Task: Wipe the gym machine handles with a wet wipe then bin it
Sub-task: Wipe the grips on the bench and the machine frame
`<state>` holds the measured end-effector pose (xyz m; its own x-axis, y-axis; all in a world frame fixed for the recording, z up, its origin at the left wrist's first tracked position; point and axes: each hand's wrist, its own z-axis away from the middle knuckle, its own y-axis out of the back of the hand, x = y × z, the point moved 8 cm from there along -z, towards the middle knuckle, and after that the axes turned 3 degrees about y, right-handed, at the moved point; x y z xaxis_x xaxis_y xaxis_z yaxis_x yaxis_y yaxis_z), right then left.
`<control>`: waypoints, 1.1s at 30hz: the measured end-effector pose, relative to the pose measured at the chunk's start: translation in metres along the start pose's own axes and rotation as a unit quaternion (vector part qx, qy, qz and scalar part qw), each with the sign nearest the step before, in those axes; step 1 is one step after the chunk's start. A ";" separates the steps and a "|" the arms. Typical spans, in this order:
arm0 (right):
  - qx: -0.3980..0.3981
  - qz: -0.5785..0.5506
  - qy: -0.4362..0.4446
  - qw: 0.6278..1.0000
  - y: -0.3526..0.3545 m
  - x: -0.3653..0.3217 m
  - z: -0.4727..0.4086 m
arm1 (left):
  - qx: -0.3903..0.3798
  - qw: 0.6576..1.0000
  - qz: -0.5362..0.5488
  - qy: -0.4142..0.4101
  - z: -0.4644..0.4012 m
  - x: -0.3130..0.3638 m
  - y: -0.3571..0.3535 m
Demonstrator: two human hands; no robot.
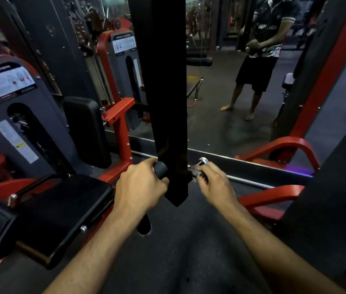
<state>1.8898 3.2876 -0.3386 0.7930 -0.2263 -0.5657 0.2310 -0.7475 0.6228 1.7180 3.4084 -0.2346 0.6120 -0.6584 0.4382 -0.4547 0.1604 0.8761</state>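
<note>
While the black upright post (163, 102) is splitting the view, I am holding the left hand (141, 187) on the dark padded handle (161, 169), its fingers curled round that grip just left of the post. I am keeping the right hand (214, 183) on the far side of the post, its fingers pinching the crumpled wet wipe (195, 174) against the chrome bar end (203, 160) that sticks out there. I judge the wiping step to be under way, with the right-side handle being cleaned and the left hand steadying the bar. Binning is not yet done, and no bin is showing anywhere on the dark floor (189, 251). The next move probably calls for sliding the wipe along the bar, then swapping sides to reach the padded grip under the left hand. A mirror (220, 124) ahead is reflecting a standing person.
</note>
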 end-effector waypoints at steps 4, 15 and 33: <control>0.034 0.030 -0.061 0.997 0.012 0.027 -0.023 | 0.009 1.000 -0.006 -0.004 -0.002 0.000 0.001; -0.052 0.060 0.043 0.996 0.003 0.001 -0.023 | 0.009 1.000 0.001 -0.002 -0.001 0.002 0.001; -0.057 0.117 -0.076 0.989 -0.003 0.003 -0.031 | 0.019 0.999 -0.015 0.025 -0.001 -0.003 0.001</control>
<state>1.9091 3.3085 -0.3254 0.7403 -0.4827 -0.4679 0.1194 -0.5905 0.7981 1.7167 3.4107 -0.2350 0.6571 -0.6247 0.4217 -0.4587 0.1125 0.8814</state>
